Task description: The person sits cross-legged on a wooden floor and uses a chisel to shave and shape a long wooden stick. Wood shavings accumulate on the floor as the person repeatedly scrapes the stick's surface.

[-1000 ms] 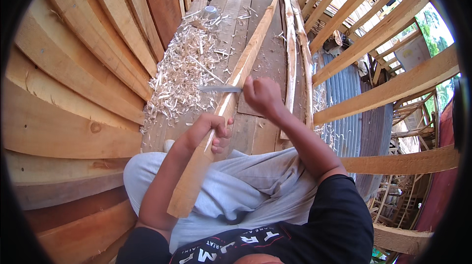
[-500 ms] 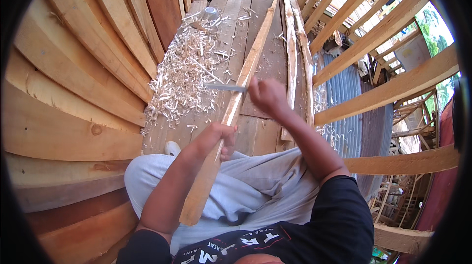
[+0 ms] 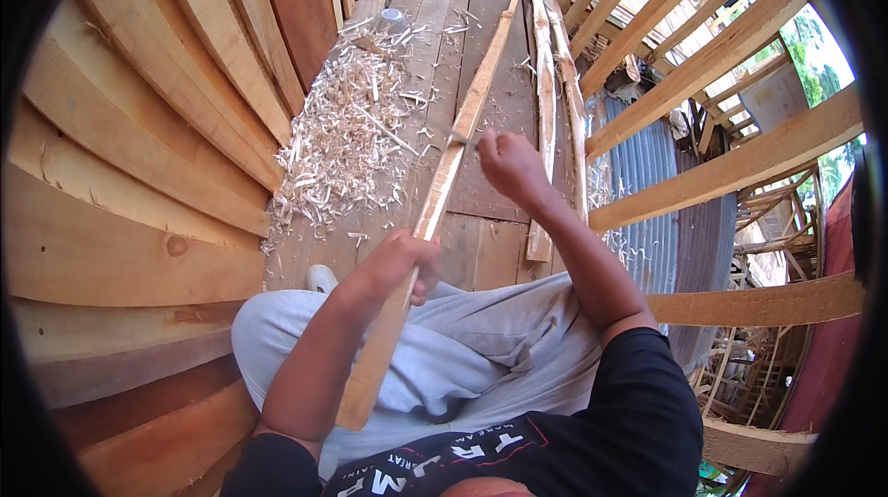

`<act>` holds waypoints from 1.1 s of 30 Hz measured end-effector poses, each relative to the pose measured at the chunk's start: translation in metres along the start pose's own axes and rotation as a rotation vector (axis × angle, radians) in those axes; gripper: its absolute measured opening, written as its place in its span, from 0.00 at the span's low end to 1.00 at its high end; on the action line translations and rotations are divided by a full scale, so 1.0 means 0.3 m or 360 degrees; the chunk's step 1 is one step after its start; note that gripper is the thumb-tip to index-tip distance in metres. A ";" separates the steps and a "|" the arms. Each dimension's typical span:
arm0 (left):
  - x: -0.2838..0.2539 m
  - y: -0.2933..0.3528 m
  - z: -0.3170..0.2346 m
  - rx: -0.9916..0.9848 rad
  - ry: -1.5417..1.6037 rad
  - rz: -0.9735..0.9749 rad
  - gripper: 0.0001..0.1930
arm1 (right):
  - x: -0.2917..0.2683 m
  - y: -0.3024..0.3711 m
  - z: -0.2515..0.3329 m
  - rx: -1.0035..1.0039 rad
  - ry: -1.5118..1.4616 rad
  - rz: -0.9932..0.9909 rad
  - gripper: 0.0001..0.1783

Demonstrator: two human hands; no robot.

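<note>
A long, narrow wooden strip point(image 3: 442, 184) slants from my lap up toward the far floor, its upper face pale and freshly cut along the middle. My left hand point(image 3: 407, 266) is wrapped round it above my knees. Farther up, my right hand point(image 3: 511, 164) is closed in a fist on a knife point(image 3: 460, 138), whose blade lies across the strip. Motion blurs the blade, and the fist hides the handle.
Curled wood shavings point(image 3: 347, 127) are heaped on the plank floor at left, with a clear plastic cup point(image 3: 392, 20) at their far end. Two long wooden strips point(image 3: 544, 118) lie at right beside a slatted railing point(image 3: 703, 168). A board wall point(image 3: 139, 173) rises at left.
My right hand has moved a little up and away along the strip with the knife, and the blade has become blurred. My left hand keeps its hold in nearly the same place.
</note>
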State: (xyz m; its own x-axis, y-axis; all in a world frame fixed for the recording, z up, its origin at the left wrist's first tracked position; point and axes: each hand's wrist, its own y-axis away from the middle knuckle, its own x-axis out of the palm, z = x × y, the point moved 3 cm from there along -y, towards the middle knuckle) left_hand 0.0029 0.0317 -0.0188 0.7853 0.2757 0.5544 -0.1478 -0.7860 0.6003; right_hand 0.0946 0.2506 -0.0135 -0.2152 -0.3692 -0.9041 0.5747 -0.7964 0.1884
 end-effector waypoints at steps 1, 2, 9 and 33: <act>0.009 0.004 -0.012 0.0009 -0.0009 0.0006 0.17 | -0.015 -0.028 -0.034 0.0044 -0.0056 -0.0090 0.32; 0.016 0.013 -0.017 0.0005 -0.0010 0.0008 0.17 | -0.012 -0.086 -0.098 0.0094 -0.0113 -0.0166 0.32; 0.011 0.036 -0.021 0.0024 -0.0048 -0.0052 0.17 | 0.000 -0.067 -0.032 -0.0043 -0.0040 -0.0216 0.33; -0.019 0.016 -0.021 0.0215 -0.0591 -0.0367 0.13 | 0.038 0.000 -0.019 -0.0102 -0.0116 -0.0155 0.36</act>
State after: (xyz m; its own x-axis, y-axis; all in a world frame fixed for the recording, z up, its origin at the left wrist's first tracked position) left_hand -0.0059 0.0299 -0.0155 0.9545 0.2541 0.1561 0.1163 -0.7992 0.5897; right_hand 0.0966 0.2490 -0.0260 -0.3281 -0.3274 -0.8861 0.5968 -0.7989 0.0742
